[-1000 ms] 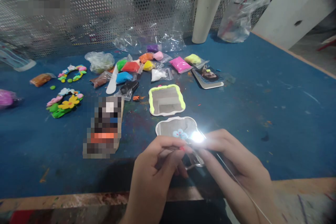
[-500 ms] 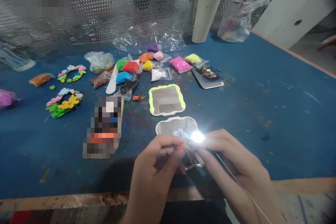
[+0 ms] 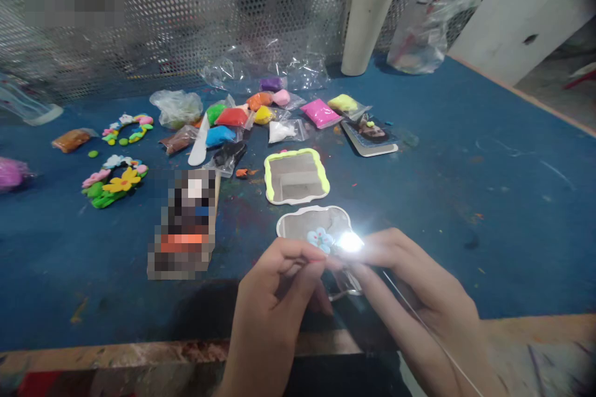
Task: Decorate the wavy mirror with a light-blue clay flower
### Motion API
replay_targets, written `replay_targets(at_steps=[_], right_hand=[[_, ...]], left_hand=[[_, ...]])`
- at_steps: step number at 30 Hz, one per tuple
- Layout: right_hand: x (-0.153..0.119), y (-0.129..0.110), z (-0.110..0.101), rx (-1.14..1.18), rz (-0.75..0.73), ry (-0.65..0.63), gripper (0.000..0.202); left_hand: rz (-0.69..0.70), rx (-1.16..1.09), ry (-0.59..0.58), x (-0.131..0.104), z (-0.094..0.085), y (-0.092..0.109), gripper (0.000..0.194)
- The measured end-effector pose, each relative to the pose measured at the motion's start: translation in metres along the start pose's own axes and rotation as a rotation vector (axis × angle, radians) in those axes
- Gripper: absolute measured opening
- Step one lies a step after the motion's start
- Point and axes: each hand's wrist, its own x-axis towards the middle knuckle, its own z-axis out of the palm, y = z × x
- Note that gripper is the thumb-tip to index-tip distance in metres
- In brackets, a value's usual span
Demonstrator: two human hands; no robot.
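My left hand point(image 3: 284, 285) is closed in a pinch, thumb against index finger; whatever it holds is hidden behind the fingertips. Facing it, my right hand point(image 3: 405, 285) has its thumb and fingers drawn together beside a bright glare, which covers what they touch. Both sets of fingertips almost meet over the lower mirror point(image 3: 298, 223), which has a wavy white frame. A pale blue clay flower point(image 3: 319, 240) with a red-dotted centre shows just above my left fingertips. Beyond lies a second mirror point(image 3: 298, 177) with yellow-green clay along its frame.
Several bags of coloured clay, including a magenta one point(image 3: 321, 113), lie behind the mirrors. A white spatula point(image 3: 199, 146) is among them. Two clay-decorated rings, one with a yellow flower point(image 3: 123, 180), lie at left. A tall cup point(image 3: 370, 18) stands at the back.
My left fingertips have closed further, and a red bit seen between them earlier is now hidden. More of the blue flower shows. My right hand stays nearly in place.
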Motion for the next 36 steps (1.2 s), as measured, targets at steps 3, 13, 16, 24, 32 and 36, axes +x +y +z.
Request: replay_targets(at_steps=[3,13,16,24,32,36], right_hand=[[0.0008,0.0005,0.0005,0.007,0.003,0.004,0.016],[0.0013,-0.002,0.0011,0.017,0.008,-0.015,0.017],[0.0009,-0.0014,0.001,0.018,0.01,-0.005,0.017],[-0.0015,0.0014,0.001,0.005,0.001,-0.002,0.015],[-0.0016,0.0024,-0.0001,0.062,-0.011,-0.024,0.015],[-0.0023,0.0043,-0.0025,0.101,-0.013,-0.056,0.015]], left_hand=[[-0.018,0.002,-0.024,-0.0004,-0.0017,-0.0007,0.011],[-0.007,-0.026,-0.026,-0.0032,-0.0016,-0.0003,0.01],[-0.011,-0.037,-0.013,-0.005,-0.0009,0.0014,0.011],[-0.027,-0.07,0.019,-0.0062,0.0008,0.0032,0.012],[-0.024,0.028,0.022,-0.0019,-0.0012,-0.0002,0.01],[-0.031,0.026,0.047,-0.0045,0.0019,-0.0005,0.007]])
